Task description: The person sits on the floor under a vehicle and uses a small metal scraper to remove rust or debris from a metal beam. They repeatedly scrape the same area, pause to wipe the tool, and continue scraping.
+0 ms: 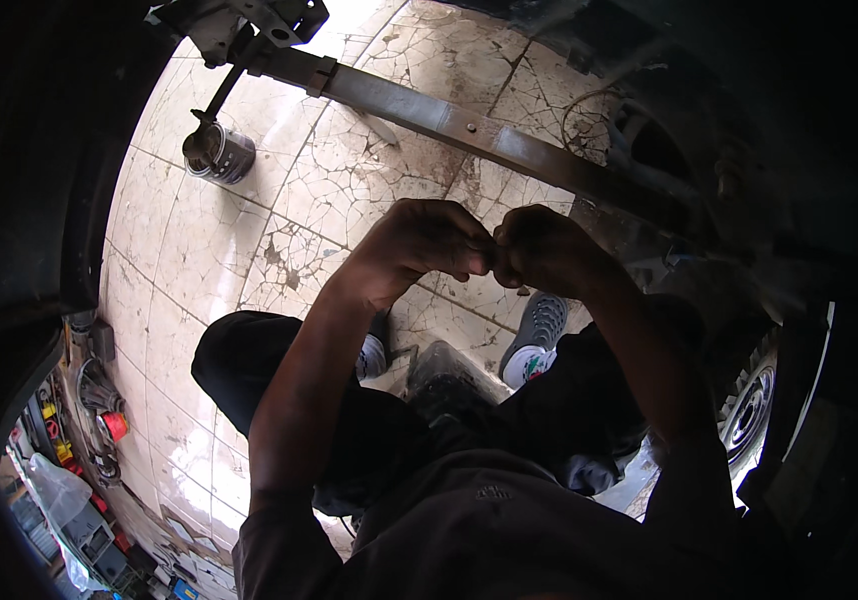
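Note:
My left hand (427, 243) and my right hand (544, 248) meet fingertip to fingertip in front of me, above my knees. The fingers of both are curled and pinched together. Whatever lies between them, if anything, is too small and dark to make out. Just beyond the hands a long flat metal bar (419, 115), like a vehicle's leaf spring, slants from the upper left down to the right. Neither hand appears to touch it.
A dark paint can (219, 155) stands on the cracked tile floor (184, 225) at the left, below a metal bracket (274, 22). A vehicle wheel (749, 410) is at the right. Tools and parts (84, 500) crowd the lower left. Dark vehicle bodywork closes in on both sides.

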Tool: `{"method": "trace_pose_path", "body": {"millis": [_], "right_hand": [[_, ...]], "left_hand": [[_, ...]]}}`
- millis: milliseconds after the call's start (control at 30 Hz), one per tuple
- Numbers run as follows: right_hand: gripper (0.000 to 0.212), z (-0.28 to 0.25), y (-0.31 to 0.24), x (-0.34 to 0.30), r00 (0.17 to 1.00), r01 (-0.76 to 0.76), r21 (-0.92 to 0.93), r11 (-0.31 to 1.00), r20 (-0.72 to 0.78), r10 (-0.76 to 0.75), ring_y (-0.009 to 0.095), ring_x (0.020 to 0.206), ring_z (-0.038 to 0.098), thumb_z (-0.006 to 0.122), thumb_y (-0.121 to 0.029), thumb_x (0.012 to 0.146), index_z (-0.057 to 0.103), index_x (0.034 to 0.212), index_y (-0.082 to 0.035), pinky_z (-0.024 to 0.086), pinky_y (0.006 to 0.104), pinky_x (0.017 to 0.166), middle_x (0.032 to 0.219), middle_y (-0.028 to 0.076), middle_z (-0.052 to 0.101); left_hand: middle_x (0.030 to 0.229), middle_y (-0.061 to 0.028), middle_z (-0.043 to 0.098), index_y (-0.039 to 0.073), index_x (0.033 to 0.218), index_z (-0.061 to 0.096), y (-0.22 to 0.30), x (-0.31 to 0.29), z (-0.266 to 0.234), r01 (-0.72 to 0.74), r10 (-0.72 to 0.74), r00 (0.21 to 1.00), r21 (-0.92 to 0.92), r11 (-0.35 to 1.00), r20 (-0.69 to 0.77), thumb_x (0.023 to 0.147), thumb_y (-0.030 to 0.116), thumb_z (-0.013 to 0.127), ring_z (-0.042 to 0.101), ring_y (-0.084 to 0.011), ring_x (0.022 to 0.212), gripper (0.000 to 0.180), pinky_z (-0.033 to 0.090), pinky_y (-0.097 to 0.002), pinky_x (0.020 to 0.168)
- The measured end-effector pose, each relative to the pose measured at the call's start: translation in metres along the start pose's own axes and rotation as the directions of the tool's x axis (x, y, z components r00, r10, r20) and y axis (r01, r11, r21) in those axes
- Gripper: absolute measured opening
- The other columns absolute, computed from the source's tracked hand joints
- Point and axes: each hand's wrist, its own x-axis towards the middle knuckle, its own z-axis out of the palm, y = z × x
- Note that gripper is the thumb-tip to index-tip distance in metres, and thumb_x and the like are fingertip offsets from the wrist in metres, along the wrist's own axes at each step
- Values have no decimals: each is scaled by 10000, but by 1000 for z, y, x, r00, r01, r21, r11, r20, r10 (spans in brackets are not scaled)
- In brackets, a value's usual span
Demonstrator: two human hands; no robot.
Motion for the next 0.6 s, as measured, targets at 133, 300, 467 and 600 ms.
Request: {"method": "trace_pose_path", "body": {"millis": [133, 300, 467, 600], "right_hand": [[123, -8, -1, -8, 995, -47, -195, 980, -95, 29, 203, 769, 688, 779, -38, 898, 679, 939, 20, 553, 341, 716, 913, 172, 718], [122, -5, 9, -4, 990, -65, -556, 829, -140, -16, 200, 787, 685, 765, -14, 911, 655, 964, -3, 554, 342, 702, 1001, 134, 689], [174, -8, 26, -7, 981, 179, 54, 982, 66, -183, 207, 808, 681, 770, -17, 919, 623, 1011, -28, 555, 338, 689, 1063, 104, 652], [204, 2, 11, -10, 985, 168, -14, 986, -38, -168, 201, 813, 687, 791, -40, 912, 627, 1032, -44, 566, 327, 695, 1063, 99, 651]], "left_hand": [[967, -141, 784, -29, 1013, 752, -4, 4, 9, -12, 12, 1000, 15, 1000, 6, 835, 37, 868, 750, -188, 881, 222, 587, -314, 794], [949, -154, 753, -24, 983, 746, -7, 2, 14, 28, -28, 999, 12, 1000, 39, 819, 25, 840, 724, -235, 864, 196, 566, -354, 779], [935, -120, 770, -26, 1008, 751, -13, 9, 8, 78, -41, 986, -232, 970, 160, 848, 2, 840, 741, -199, 881, 186, 594, -325, 771], [960, -145, 773, -26, 1011, 749, -22, 19, 4, -91, 106, 981, -97, 991, 164, 848, -15, 832, 747, -224, 898, 183, 603, -346, 792]]}}
